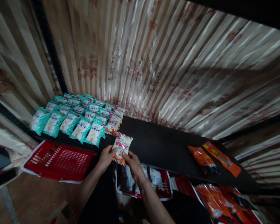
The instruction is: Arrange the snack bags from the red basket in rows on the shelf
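Between both hands, a white and orange snack bag [121, 146] with red lettering is held upright over the front edge of the black shelf [151, 140]. My left hand [106, 158] grips its left side, and my right hand [132, 160] pinches its lower right side. Behind it, more bags of the same kind [113, 123] stand in a short row. To their left, several teal and white snack bags [78, 129] stand in rows on the shelf.
Two orange packets [203, 158] lie on the shelf's right part. Below the shelf are a red basket [67, 161] at left, another basket [169, 186] holding bags in the middle, and orange packets [211, 199] at right. Striped sheeting [140, 56] hangs behind.
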Available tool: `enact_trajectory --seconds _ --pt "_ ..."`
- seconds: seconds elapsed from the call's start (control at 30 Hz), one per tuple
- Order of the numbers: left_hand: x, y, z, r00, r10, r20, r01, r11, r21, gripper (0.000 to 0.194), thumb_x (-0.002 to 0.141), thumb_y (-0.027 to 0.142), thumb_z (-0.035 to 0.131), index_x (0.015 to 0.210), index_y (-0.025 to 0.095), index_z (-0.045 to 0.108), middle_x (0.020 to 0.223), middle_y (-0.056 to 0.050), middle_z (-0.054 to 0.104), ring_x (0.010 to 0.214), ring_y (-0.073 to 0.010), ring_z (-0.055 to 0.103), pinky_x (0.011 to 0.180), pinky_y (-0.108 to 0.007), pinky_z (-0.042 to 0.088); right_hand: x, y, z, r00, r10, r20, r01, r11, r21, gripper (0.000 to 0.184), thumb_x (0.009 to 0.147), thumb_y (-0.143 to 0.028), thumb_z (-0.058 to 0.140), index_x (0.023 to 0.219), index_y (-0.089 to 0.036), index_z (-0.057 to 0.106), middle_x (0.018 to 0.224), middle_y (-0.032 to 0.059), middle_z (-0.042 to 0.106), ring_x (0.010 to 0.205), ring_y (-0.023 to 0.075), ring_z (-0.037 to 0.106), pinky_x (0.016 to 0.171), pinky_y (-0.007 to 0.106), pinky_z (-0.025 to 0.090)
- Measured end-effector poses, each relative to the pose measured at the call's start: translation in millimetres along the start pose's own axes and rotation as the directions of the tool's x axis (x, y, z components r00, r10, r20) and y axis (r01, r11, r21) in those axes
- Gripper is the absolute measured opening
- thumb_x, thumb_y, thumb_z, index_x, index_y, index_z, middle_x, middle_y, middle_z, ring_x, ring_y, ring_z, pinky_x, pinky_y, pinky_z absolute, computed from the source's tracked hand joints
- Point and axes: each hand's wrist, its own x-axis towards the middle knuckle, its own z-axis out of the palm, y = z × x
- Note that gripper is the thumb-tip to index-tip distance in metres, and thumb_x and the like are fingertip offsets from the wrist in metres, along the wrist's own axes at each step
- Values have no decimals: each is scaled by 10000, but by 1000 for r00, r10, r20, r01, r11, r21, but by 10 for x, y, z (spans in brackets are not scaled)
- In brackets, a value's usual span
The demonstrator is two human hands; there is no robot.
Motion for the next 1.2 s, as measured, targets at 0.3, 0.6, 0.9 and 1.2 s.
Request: enact_trajectory --seconds 0.3,0.6,0.9,1.2 --pt "38 -3 -45 927 339 -163 -198 808 554 292 748 265 545 1014 164 613 1001 -113 648 965 -263 578 891 -386 420 324 195 83 987 -110 -114 107 994 -27 377 590 -406 743 866 -167 650 774 18 707 645 158 624 668 287 482" --pt "-101 -192 -4 754 657 -14 -360 430 828 465 823 135 398 1287 101 407 1327 -157 442 1254 -256 375 1043 -437 337 660 263 237 972 -192 -134 175 976 -128 389 609 -435 693 881 -159 657 746 17 693 656 166 612 656 283 488" --pt "-54 -213 48 768 639 -47 -258 376 890 478 803 111 424 1279 155 447 1414 -112 357 1302 -260 329 1045 -431 363 915 326 360 962 -253 -104 232 955 -184 357 644 -387 646 914 -153 647 784 19 699 653 155 609 655 265 487" --pt "-39 -178 79 792 604 -92 -223 426 877 498 790 113 417 1287 136 434 1421 -109 357 1314 -244 312 1078 -425 320 942 248 436 948 -301 -107 256 917 -305 379 647 -345 647 989 -182 632 880 28 709 765 180 643 721 288 510"
